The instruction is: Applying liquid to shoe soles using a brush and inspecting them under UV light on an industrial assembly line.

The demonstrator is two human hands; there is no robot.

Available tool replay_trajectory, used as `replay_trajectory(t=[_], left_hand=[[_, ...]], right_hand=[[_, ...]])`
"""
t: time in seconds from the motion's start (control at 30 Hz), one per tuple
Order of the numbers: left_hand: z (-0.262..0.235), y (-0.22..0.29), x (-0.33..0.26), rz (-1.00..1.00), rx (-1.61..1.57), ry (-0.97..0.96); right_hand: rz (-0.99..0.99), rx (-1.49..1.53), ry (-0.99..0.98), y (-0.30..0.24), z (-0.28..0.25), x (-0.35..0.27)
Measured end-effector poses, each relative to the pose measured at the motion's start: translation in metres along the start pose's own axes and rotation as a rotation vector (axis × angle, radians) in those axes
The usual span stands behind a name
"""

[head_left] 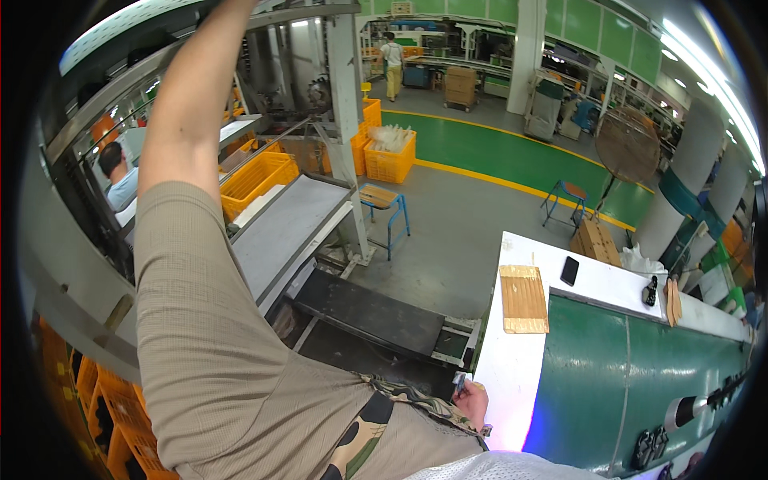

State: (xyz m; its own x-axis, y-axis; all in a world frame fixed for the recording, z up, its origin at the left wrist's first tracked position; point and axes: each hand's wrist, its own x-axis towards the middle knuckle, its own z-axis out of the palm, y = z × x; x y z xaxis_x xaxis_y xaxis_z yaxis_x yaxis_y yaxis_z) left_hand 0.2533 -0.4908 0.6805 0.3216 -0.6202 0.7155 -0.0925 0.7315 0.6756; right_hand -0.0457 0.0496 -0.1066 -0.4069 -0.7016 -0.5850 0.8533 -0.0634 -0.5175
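Note:
My left arm (188, 104), in a tan short sleeve, stretches up along the left and leaves at the upper edge; its hand is cut off. Low in the middle, my right hand (474, 402) is closed, its fingers round a small dark and pale thing (460, 379) whose kind I cannot make out. That hand is close to the edge of a white tabletop (512, 376), beside a camouflage strap (408, 396) across my tan clothing. A flat piece of brown cardboard (524, 300) and a black phone (570, 270) lie farther along the white top.
A green conveyor belt (592, 376) runs at the right, with dark parts (650, 446) on it. At the left stand a metal rack with a grey shelf (292, 220) and yellow crates (260, 184). Blue-legged stools (386, 210) stand beyond. Two people are farther off.

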Motion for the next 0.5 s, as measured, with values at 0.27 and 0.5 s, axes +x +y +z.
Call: replay_trajectory(t=[0.27, 0.5], left_hand=[[-0.045, -0.004, 0.046, 0.205, 1.414, -0.134], [-0.034, 0.012, 0.015, 0.181, 1.678, -0.170]], right_hand=[[-0.115, 0.024, 0.073, -0.015, 0.023, 0.026], [-0.126, 0.016, 0.095, -0.017, 0.019, 0.013]])
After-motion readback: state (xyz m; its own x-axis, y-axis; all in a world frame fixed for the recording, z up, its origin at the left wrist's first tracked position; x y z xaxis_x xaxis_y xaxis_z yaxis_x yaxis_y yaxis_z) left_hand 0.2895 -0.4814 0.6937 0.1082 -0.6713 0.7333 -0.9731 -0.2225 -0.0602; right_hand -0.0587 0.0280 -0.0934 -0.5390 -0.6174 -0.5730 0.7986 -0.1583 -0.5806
